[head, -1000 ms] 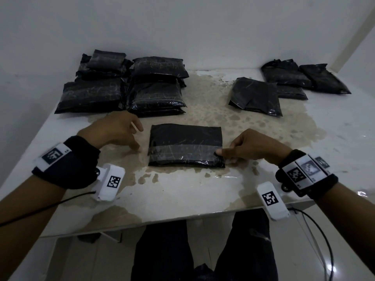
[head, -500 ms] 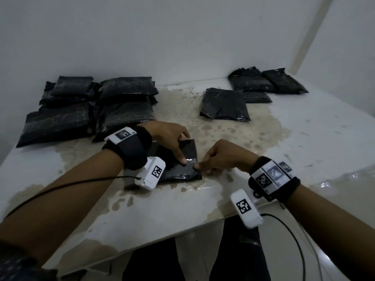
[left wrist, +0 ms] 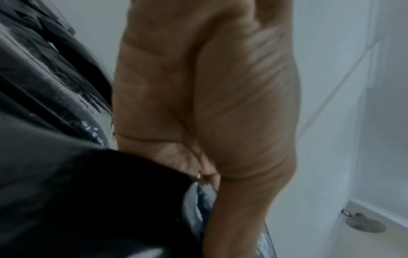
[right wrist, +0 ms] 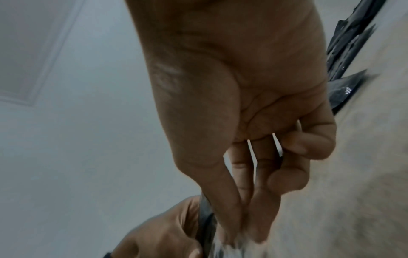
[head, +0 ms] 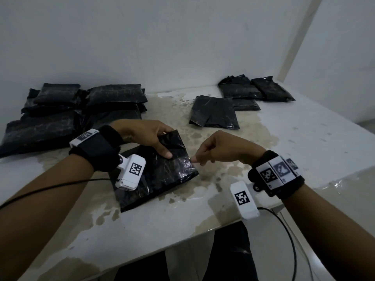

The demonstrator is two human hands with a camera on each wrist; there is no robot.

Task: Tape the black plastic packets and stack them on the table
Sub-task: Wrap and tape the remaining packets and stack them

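Near the front edge of the table [head: 304, 138], about mid-width, lying skewed: one black packet [head: 162, 179], far end raised off the surface. Gripped at that raised far end by the left hand [head: 146, 134] — thumb pressed flat on top, fingers curled behind the plastic, wrist hanging over the packet's left half. Seen from the left wrist, glossy black plastic [left wrist: 55, 122] bunched right against the palm [left wrist: 198, 104].

At the packet's right edge, just beside the left thumb, the right hand [head: 221, 149] — thumb and forefinger pinched together on a shiny clear strip of tape [head: 186, 161] running across the plastic, other fingers curled in. Confirmed from the right wrist: fingertips [right wrist: 253, 227] closed on something clear and glinting, with the left hand [right wrist: 163, 232] clamped on the black edge directly beside them.

Back at the far left corner, a stack of packets [head: 71, 112] piled in layers. Toward the far right, a flat single packet [head: 213, 112], and behind it, close to the wall, a loose group of packets [head: 253, 90] overlapping one another. Brown stained patches across the middle of the table.
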